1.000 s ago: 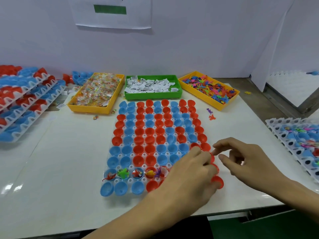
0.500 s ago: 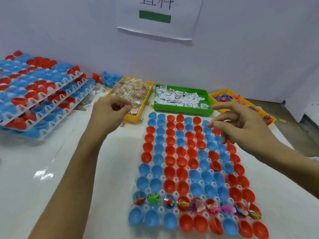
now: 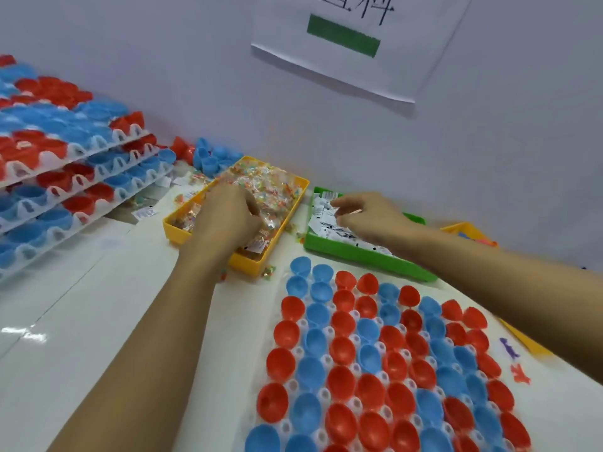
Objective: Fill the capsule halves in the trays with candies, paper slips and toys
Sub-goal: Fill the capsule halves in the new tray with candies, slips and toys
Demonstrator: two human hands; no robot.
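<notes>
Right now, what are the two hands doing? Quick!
Left hand: curled down in the candy tray, grabbing candies.
Right hand: in the green tray, pinching paper slips.

Bright, even overhead light; glare patch on the glossy white tabletop at left. Soft motion blur throughout, wide-angle bending at edges.
</notes>
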